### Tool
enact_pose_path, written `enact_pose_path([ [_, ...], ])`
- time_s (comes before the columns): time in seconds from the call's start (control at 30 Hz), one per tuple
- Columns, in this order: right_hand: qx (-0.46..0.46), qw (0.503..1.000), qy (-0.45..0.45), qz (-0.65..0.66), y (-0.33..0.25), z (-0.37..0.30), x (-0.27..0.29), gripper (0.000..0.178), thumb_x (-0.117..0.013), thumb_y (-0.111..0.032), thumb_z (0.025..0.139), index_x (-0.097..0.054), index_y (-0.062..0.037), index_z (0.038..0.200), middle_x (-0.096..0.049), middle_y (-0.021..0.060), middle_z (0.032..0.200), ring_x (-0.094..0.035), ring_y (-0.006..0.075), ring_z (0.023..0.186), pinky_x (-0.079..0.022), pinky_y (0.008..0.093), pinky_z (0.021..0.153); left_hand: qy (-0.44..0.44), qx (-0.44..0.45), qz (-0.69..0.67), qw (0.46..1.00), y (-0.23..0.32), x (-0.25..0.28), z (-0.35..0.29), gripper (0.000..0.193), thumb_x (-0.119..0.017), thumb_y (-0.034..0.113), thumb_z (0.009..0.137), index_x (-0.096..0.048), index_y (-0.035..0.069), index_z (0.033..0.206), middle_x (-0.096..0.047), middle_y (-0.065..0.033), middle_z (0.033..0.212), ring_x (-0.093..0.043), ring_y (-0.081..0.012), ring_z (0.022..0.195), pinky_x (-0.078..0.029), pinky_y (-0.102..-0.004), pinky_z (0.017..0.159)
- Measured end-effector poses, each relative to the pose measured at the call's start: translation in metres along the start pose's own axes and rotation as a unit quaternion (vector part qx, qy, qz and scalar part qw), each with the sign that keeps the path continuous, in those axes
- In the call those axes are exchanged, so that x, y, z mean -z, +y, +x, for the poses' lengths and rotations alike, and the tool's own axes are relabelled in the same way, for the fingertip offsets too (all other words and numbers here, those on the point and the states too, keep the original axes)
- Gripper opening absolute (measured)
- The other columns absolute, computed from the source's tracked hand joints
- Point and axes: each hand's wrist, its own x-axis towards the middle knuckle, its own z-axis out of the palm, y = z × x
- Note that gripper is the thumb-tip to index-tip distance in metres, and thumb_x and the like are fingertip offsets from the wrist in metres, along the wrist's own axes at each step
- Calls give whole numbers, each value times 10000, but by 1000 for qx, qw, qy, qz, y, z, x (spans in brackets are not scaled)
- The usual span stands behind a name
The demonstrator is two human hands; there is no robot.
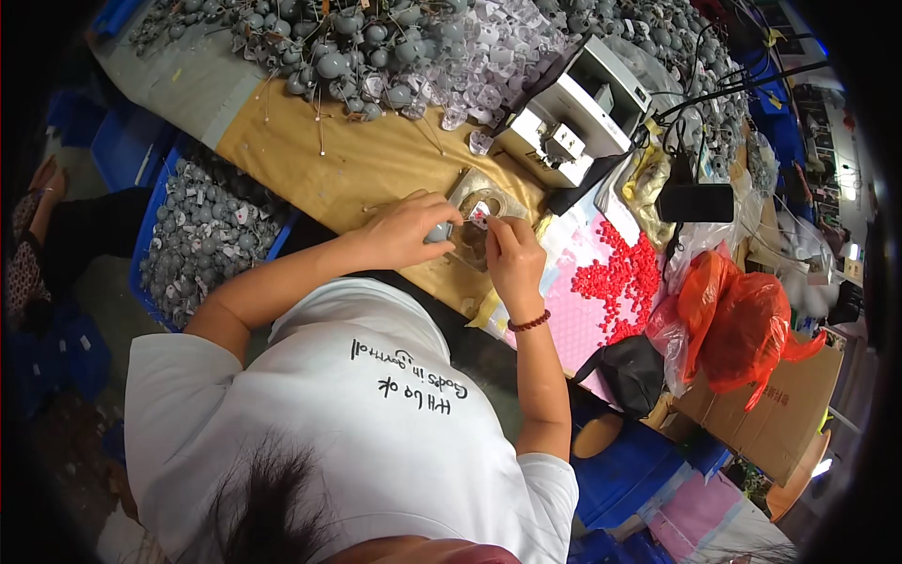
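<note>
My left hand (412, 228) is closed round a grey ball-shaped part (438, 233), held at the near left side of a pale block-like fixture (507, 200) with a hollowed top. My right hand (515, 254), with a beaded bracelet at the wrist, pinches thumb and finger together over that fixture. What lies in the pinch is too small to make out. A small white and red piece (480, 211) shows between the two hands, at the fixture's hollow.
Grey ball parts with wires (334, 66) and clear plastic pieces (498, 42) heap along the back. A white box-like device (587, 103) stands behind the fixture. Red pieces (620, 282) lie at right, beside red bags (738, 320). A blue crate (141, 268) of grey parts is left.
</note>
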Motion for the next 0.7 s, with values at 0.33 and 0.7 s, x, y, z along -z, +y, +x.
enact_pose_path([
  [0.33,78,988,-91,-92,6,6,-1,280,-644,-72,756,-680,-64,1034,-614,77,965,-605,253,832,-515,372,679,-21,-58,64,996,-5,-13,0,310,-728,145,806,-620,66,1086,-599,-108,1068,-556,-319,1034,-476,-409,900],
  [0.7,81,986,-132,-65,2,1,5,329,-613,-14,758,-665,-3,1083,-610,105,1036,-599,286,914,-521,385,773,74,-83,251,961,5,-21,11,434,-720,123,756,-605,114,1174,-544,-77,1229,-473,-295,1197,-387,-469,988],
])
